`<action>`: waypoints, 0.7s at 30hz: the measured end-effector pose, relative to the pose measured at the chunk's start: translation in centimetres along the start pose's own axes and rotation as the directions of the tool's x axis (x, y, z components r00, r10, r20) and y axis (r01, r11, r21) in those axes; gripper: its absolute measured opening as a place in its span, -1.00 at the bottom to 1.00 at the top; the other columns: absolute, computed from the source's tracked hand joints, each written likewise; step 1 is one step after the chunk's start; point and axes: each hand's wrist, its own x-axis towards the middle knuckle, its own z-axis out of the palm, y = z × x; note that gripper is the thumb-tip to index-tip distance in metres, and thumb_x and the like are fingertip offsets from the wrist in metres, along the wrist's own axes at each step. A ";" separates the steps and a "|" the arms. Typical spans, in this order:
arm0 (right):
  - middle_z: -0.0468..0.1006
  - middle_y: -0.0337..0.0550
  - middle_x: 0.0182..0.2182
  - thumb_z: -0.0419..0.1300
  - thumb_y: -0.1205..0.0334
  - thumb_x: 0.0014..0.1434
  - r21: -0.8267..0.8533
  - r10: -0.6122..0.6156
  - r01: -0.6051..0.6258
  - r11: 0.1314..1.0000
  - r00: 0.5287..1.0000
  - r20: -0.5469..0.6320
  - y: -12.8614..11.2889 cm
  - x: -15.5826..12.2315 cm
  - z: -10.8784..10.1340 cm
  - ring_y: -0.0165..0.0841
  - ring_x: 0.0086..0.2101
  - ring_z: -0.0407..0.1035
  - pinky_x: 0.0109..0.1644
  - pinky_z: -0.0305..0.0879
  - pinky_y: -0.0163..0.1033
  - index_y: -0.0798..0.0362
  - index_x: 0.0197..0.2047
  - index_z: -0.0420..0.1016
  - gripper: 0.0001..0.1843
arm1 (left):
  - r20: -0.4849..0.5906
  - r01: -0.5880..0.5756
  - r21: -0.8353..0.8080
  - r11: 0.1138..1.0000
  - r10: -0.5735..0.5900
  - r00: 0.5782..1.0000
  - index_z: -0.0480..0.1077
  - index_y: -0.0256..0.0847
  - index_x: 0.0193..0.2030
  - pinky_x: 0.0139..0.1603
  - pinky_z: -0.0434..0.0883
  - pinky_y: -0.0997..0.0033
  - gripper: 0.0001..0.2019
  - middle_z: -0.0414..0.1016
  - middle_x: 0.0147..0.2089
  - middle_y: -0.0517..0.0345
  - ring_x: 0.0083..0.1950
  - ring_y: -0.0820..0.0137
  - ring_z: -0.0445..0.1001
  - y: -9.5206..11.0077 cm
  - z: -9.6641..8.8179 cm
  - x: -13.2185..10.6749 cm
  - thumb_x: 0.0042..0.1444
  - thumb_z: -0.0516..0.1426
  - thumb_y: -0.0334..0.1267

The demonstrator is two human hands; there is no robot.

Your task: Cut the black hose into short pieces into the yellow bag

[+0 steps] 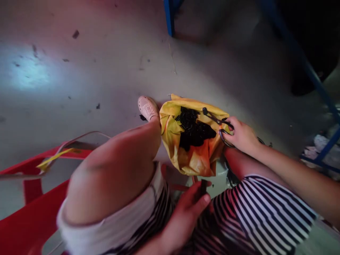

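Note:
A yellow bag (pixel 172 138) stands open between my legs, with a heap of small black pieces (pixel 195 129) inside. My right hand (pixel 243 136) has its fingers through the handles of a pair of scissors (pixel 219 121), whose blades reach over the bag's right side with a black piece at the tip. Low in front of my lap, my left hand (pixel 190 209) is closed on a dark strip (pixel 204 186) pinched under the thumb. The strip's lower part is lost against my dark striped clothing.
A red plastic chair (pixel 32 216) with a yellow tie (pixel 57 158) and a cord is at the left. Blue metal legs (pixel 170 17) rise at the top and right. Dark scraps (pixel 75 34) litter the grey floor (pixel 114 71).

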 end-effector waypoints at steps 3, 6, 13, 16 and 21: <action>0.62 -0.08 -0.32 0.26 -0.09 0.17 -0.046 0.032 -0.030 0.998 0.998 0.047 -2.2 -3.0 0.8 -0.23 -0.39 0.46 -0.34 0.20 -0.25 0.00 0.02 0.45 -0.56 | 0.143 -0.044 -0.093 0.995 0.057 0.988 0.45 -0.13 0.09 -0.18 0.46 0.33 -0.50 0.44 -0.32 0.18 -0.30 0.39 0.47 0.5 -0.2 -0.5 0.08 0.33 0.04; 0.64 0.01 -0.25 0.26 -0.10 0.18 -0.036 0.065 -0.064 0.997 0.998 0.013 -4.4 -5.3 0.7 -0.19 -0.31 0.49 -0.27 0.27 -0.22 0.03 0.02 0.44 -0.53 | 0.220 -0.103 -0.078 0.992 0.118 0.968 0.38 -0.08 0.16 -0.17 0.47 0.31 -0.49 0.41 -0.31 0.21 -0.28 0.40 0.48 0.9 -1.0 -0.9 0.12 0.32 0.00; 0.53 -0.15 -0.37 0.31 -0.22 0.08 0.393 0.249 -0.189 0.900 0.963 -0.107 -7.3 -13.6 -1.6 -0.24 -0.37 0.42 -0.28 0.30 -0.19 -0.02 -0.11 0.39 -0.49 | 0.257 -0.250 0.050 0.967 0.230 0.939 0.28 -0.10 0.22 -0.26 0.47 0.37 -0.48 0.38 -0.37 0.25 -0.33 0.40 0.47 0.1 -3.4 -4.1 0.20 0.26 0.00; 0.41 -0.28 -0.43 0.30 -0.29 0.07 0.866 0.217 -0.101 0.489 0.976 -0.009 -8.4 -18.2 -1.0 -0.38 -0.44 0.32 -0.31 0.30 -0.24 -0.03 -0.19 0.34 -0.48 | 0.181 -0.311 -0.086 0.946 0.322 0.929 0.36 -0.21 0.08 -0.38 0.39 0.50 -0.58 0.23 -0.44 0.31 -0.45 0.52 0.31 0.8 -3.3 -4.7 0.21 0.23 0.01; 0.37 -0.25 -0.42 0.33 -0.23 0.10 0.986 0.132 -0.103 -0.131 0.984 0.120 -12.5 -24.0 3.2 -0.41 -0.47 0.23 -0.38 0.29 -0.27 -0.01 -0.21 0.38 -0.53 | 0.110 -0.377 -0.173 0.910 0.398 0.911 0.35 -0.25 -0.12 -0.60 0.14 0.58 -0.69 0.13 -0.49 0.33 -0.58 0.59 0.09 2.2 -3.0 -5.0 0.23 0.15 -0.02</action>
